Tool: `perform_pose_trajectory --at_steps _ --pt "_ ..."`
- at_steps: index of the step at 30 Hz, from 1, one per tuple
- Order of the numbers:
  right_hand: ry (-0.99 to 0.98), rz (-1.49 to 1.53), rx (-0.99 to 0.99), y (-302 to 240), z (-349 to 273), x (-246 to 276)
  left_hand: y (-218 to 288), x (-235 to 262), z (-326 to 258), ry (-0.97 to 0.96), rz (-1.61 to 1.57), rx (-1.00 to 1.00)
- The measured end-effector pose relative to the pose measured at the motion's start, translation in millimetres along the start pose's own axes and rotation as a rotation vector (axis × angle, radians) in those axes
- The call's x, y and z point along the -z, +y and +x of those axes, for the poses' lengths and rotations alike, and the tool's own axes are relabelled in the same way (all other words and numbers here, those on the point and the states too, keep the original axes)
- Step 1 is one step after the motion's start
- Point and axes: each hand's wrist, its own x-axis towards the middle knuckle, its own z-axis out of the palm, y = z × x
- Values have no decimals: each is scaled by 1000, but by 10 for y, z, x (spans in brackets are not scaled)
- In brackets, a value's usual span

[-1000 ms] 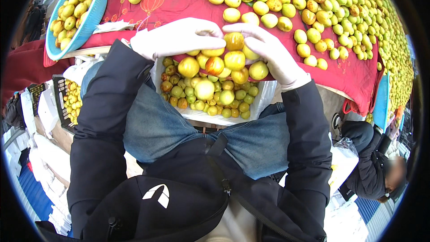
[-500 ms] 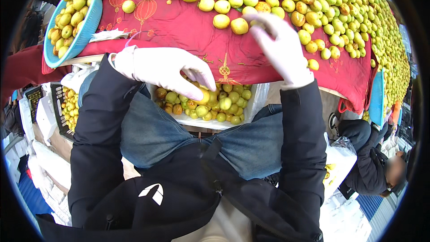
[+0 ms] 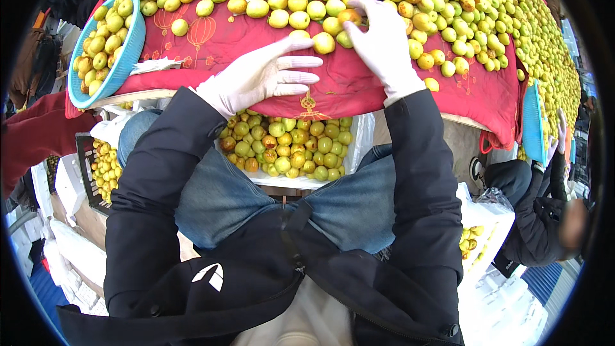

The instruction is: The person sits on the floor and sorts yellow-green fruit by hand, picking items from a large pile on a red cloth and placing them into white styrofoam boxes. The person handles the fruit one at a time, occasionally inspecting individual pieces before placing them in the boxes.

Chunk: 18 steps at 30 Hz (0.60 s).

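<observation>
Both of my hands wear white gloves. My right hand (image 3: 387,45) reaches over the red cloth (image 3: 230,45), with thumb and forefinger closed around a brownish jujube (image 3: 350,18) at the near edge of the pile. Fingers spread and nothing in it, my left hand (image 3: 262,80) hovers over the cloth's front, its fingertips close to a yellow-green jujube (image 3: 323,43). Below the cloth edge, between my knees, sits a white-lined box (image 3: 301,183) filled with green and brown-patched jujubes (image 3: 282,154).
A large heap of jujubes (image 3: 448,0) covers the table's far and right parts. Blue baskets stand at the left (image 3: 136,38) and right (image 3: 532,122). A black crate (image 3: 86,173) of jujubes is low at left. Another person (image 3: 538,218) crouches at right beside a white bag (image 3: 483,230).
My left hand has moved up from the box onto the cloth and opened; the jujube at its fingers is gone from it. My right hand has closed around a jujube at the pile.
</observation>
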Motion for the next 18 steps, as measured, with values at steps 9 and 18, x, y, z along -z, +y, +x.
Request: perform_pose_trajectory --at_steps 9,18 --pt "-65 -482 -231 605 -167 336 52 99 20 139 -198 7" --pt "-57 -235 -352 678 -62 269 495 172 -1070 303 70 -425"
